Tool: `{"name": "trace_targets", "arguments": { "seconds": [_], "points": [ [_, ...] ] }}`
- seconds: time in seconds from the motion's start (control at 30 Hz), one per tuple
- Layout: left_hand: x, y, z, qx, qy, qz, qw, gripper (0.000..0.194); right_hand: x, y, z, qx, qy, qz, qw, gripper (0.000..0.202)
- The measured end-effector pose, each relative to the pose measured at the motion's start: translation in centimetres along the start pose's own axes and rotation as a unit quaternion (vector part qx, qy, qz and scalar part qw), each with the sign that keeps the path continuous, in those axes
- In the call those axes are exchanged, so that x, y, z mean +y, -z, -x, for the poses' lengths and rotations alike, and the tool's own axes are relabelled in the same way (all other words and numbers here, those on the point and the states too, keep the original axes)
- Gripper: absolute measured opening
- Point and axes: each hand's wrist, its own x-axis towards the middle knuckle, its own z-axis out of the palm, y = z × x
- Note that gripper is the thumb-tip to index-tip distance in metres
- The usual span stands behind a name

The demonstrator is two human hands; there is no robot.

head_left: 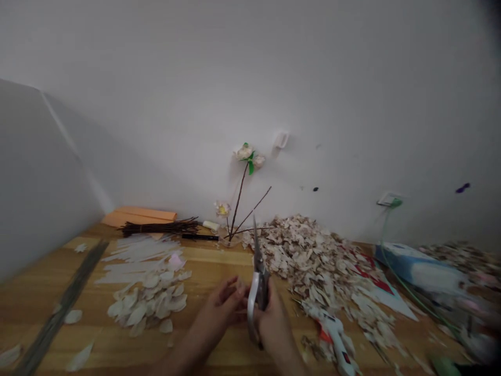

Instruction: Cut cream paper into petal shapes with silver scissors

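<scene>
Near the bottom centre, my right hand (270, 318) is wrapped round the handles of a pair of scissors (256, 292), whose blades point up and away. Just left of the scissors is my left hand (225, 303), its fingers curled in close to the handle; what they hold, if anything, is too blurred to name. Beyond both hands, a branch with white flowers (245, 152) and green leaves stands against the wall, and a smaller flower with a yellow centre (223, 209) is lower down. Pale petals (146, 305) lie in a small pile to the left.
A large heap of dried petals (305, 256) spreads to the right, with a glue gun (336, 339) at its front. Dark twigs (156, 227), orange paper (136, 214), white strips (135, 256) and thin wires (64, 308) lie left. A green cable (407, 292) crosses the right side.
</scene>
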Motion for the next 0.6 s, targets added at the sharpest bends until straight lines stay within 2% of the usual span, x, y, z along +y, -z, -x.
{"name": "trace_targets", "arguments": {
  "seconds": [0.13,0.27,0.37,0.5,0.6],
  "points": [
    [-0.4,0.7,-0.1,-0.035,0.011,-0.009,0.999,0.045,0.9,-0.2,0.7,-0.034,-0.007,-0.047,0.998,0.029],
    [-0.2,1.2,0.1,0.001,0.043,-0.012,0.999,0.033,0.9,0.7,0.7,0.013,0.021,-0.077,0.997,0.023],
    [-0.1,1.3,0.3,0.022,0.03,-0.01,0.999,0.027,1.2,1.1,0.7,0.043,0.008,-0.092,0.995,0.027],
    [0.0,0.9,0.6,0.037,0.028,-0.059,0.997,0.028,2.0,0.4,1.3,0.041,-0.025,-0.104,0.993,0.032],
    [0.0,0.7,0.9,0.017,0.044,-0.099,0.994,0.032,2.6,-0.1,1.8,0.023,-0.037,-0.098,0.994,0.031]
  ]
}}
